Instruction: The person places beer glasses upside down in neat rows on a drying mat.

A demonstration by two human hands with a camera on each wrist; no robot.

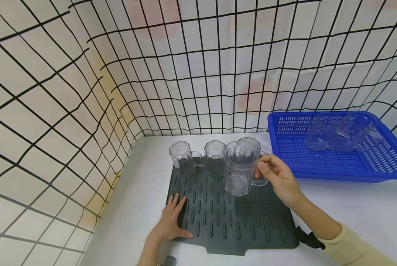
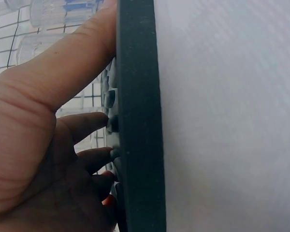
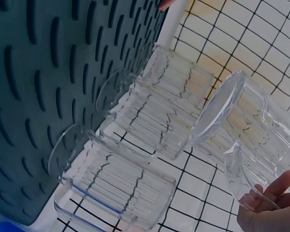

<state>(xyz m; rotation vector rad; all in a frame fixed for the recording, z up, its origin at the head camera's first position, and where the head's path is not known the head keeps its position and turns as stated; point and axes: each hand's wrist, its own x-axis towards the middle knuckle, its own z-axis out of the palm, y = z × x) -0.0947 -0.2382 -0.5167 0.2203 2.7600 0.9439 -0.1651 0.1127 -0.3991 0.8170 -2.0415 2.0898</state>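
Observation:
My right hand (image 1: 279,179) grips the handle of a clear mug (image 1: 237,184), holding it above the dark ribbed mat (image 1: 225,221). The right wrist view shows the thumb and fingers at the handle of this mug (image 3: 266,121). Along the mat's back edge stand three more clear mugs: a left one (image 1: 181,159), a middle one (image 1: 214,159) and a right one (image 1: 250,140), partly hidden behind the held mug. My left hand (image 1: 170,220) rests on the mat's left edge with fingers spread; its thumb (image 2: 77,58) lies along that edge in the left wrist view.
A blue plastic basket (image 1: 318,173) sits at the back right, with clear mugs (image 1: 341,135) inside. Black wire grid panels (image 1: 235,74) over white sheeting rise behind and to the left. A black strap (image 1: 308,238) lies by the mat's front right corner.

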